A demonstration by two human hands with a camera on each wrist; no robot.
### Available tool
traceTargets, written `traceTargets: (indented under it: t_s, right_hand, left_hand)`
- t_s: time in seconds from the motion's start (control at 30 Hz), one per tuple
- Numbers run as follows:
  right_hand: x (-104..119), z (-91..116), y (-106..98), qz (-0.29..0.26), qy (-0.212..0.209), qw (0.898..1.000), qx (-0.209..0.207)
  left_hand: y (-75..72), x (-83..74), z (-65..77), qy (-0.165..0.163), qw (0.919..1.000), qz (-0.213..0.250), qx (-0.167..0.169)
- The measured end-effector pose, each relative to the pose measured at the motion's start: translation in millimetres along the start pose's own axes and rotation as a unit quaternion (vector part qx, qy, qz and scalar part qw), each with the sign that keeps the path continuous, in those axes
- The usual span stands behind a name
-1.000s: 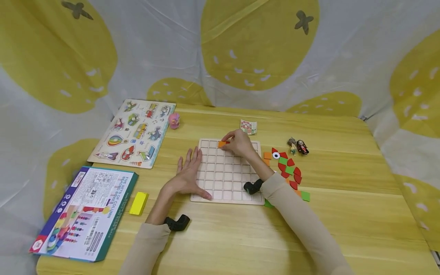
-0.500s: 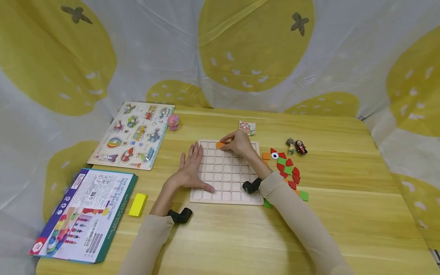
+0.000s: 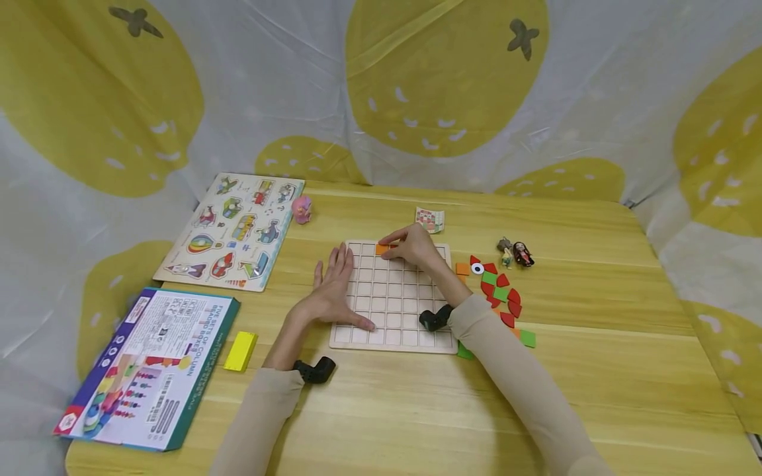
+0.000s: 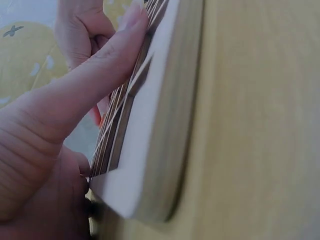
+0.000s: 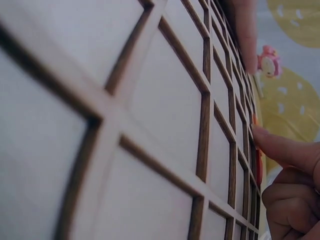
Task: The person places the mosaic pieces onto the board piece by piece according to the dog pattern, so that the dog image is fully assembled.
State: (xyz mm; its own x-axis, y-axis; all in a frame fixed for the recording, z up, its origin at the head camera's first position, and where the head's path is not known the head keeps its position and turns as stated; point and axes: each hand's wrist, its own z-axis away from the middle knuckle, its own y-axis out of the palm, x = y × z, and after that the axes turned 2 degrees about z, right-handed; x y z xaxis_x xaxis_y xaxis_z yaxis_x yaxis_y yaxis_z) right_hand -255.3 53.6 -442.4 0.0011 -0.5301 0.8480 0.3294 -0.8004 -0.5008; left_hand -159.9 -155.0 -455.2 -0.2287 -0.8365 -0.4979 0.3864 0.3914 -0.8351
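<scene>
- Left hand (image 3: pixel 330 291): spreading wide, fingers straight, gripping nothing; resting on board's left edge, centre of frame, thumb lying across the grid.
- Right hand (image 3: pixel 415 246): nearly closing, thumb and index finger pinching orange tile (image 3: pixel 381 249) at board's top row, just above frame centre.
- Board (image 3: pixel 394 305): lying flat on table (image 3: pixel 393 410), mid-frame.
- Red tile (image 5: pixel 259 167): sitting beside orange one, partly hiding behind right hand in head view.
- Loose tiles (image 3: pixel 501 293): lying right of board, right of centre.
- Card (image 3: pixel 430 220): lying above board.
- Figures (image 3: pixel 522 254): lying further right.
- Puzzle (image 3: pixel 178 254), pink toy (image 3: pixel 301 209), box (image 3: pixel 149 367), yellow block (image 3: pixel 241 352): lying left side of frame.
</scene>
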Motion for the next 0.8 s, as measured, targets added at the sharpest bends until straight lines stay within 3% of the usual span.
traceTargets:
  t_s: [0.27, 0.5, 0.7, 0.8]
  right_hand:
    - [-1.3, -1.0, -1.3, -0.001, 0.022, 1.0, 0.01]
    - [-2.8, 10.8, -8.2, 0.005, -0.002, 0.999, 0.035]
    - [-10.4, 73.7, -49.6, 0.034, 0.002, 0.998, 0.049]
    - [-27.9, 111.0, -77.9, 0.044, 0.003, 0.999, 0.029]
  left_hand:
    - [-9.1, 7.0, 3.6, 0.03, 0.9992, -0.005, 0.026]
    - [-9.8, 9.1, 4.4, 0.034, 0.9989, -0.005, 0.032]
    - [-8.2, 8.5, 3.1, 0.038, 0.9988, -0.007, 0.03]
    - [-9.2, 8.2, 3.1, 0.039, 0.9988, -0.005, 0.03]
